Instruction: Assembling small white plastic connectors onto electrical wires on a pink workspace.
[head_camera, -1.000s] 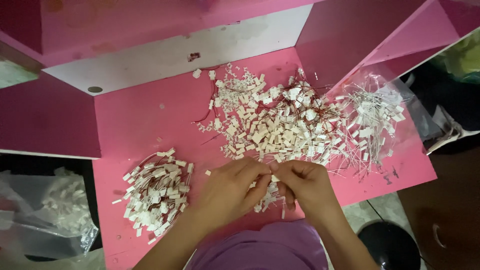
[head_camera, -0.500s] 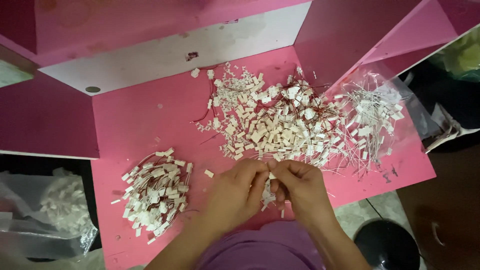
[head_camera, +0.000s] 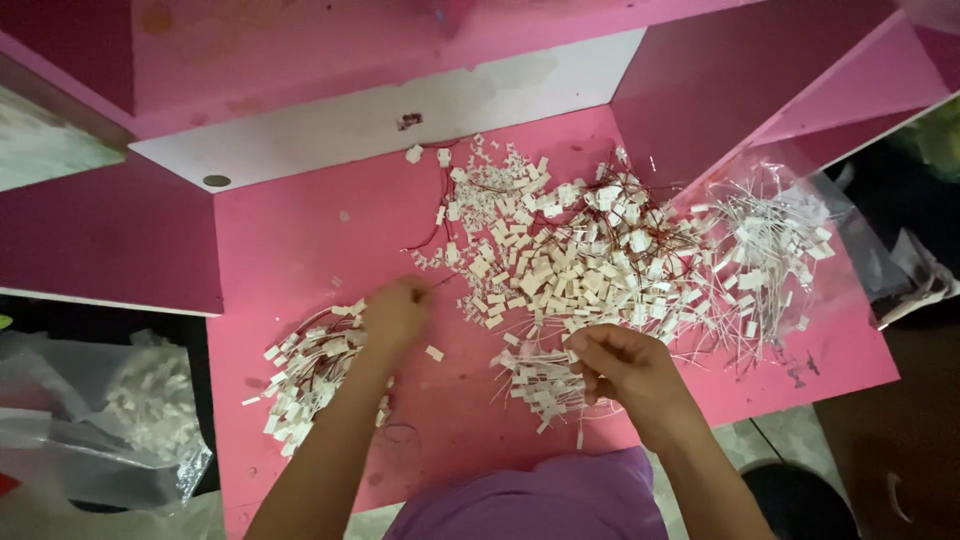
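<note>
Pink, matte and scuffed, the table (head_camera: 300, 250) carries heaps of small white plastic connectors trailing thin wires. Off its left edge a crinkled clear bag (head_camera: 120, 420) holds more white pieces, blurred through the film. Near the front left corner sits a small pile of wired connectors (head_camera: 300, 375), its wires looping reddish-brown. The left hand (head_camera: 398, 315) rests at that pile's upper right rim, fingers curled downward; whether it pinches anything cannot be made out. Toward the middle lies the big tangled heap (head_camera: 560, 250), blocky tabs over dark red strands. At the front edge the right hand (head_camera: 625, 368) is clenched on a bunch of connectors (head_camera: 535, 385), which fans out to its left on the surface. At the right edge, white-wired pieces (head_camera: 770, 260) lie on a clear plastic sheet. Both forearms are cut off below by a purple garment (head_camera: 540, 505).
</note>
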